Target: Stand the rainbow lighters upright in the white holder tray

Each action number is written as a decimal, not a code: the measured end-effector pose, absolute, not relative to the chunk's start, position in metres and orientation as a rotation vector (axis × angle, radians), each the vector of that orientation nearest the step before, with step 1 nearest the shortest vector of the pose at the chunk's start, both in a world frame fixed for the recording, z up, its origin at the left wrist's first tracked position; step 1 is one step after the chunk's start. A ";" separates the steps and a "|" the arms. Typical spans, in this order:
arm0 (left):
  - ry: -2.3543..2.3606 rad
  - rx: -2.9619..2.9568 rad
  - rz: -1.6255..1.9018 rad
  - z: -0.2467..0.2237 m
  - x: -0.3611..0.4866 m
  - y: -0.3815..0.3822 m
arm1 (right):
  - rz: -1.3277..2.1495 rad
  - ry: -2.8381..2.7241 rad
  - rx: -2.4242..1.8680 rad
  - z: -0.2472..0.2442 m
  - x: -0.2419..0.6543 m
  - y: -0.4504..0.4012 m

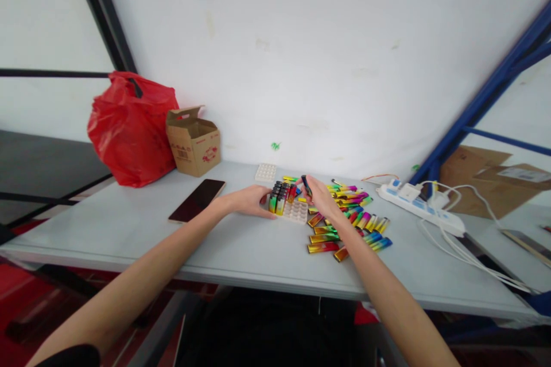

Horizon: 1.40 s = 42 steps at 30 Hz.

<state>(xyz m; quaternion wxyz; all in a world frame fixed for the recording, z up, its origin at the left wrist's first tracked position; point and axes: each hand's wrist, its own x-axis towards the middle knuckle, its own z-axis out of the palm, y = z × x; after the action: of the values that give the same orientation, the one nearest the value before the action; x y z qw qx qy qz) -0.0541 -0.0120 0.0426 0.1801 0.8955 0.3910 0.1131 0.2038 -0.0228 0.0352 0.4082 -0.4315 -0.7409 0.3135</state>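
Lighter [306, 184], long axis tilted, sits pinched in right hand [321, 196] beside right end of tray [296, 214]; left hand [252, 202] curls at opposite end, grip unclear.

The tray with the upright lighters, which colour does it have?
The tray is off-white; the head view shows it.

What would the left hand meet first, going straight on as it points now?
Probably the upright shiny pieces in the white tray; the hand looks near or touching, though depth is unclear.
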 end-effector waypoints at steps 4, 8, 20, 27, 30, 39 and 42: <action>1.082 2.489 0.359 0.044 -0.054 -0.014 | 0.488 -1.941 -1.028 0.042 0.206 -0.027; 1.070 2.506 0.339 0.045 -0.054 -0.015 | 0.269 -2.061 -1.012 0.046 0.208 -0.031; 1.079 2.510 0.339 0.044 -0.054 -0.015 | 0.536 -2.189 -1.020 0.041 0.213 -0.027; 1.126 2.537 0.317 0.041 -0.056 -0.012 | 0.540 -2.293 -0.964 0.049 0.217 -0.031; 1.143 2.537 0.309 0.041 -0.056 -0.011 | 0.401 -2.293 -1.024 0.048 0.216 -0.029; 1.133 2.544 0.273 0.042 -0.055 -0.011 | 0.262 -2.285 -1.067 0.040 0.214 -0.023; 1.139 2.540 0.267 0.044 -0.055 -0.012 | 0.359 -2.276 -1.017 0.040 0.203 -0.027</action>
<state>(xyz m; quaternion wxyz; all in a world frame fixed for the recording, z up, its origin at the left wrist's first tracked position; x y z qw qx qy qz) -0.0547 -0.0123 0.0435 0.1716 0.8948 0.4013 0.0939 0.2035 -0.0274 0.0402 0.3064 -0.3845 -0.8601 0.1358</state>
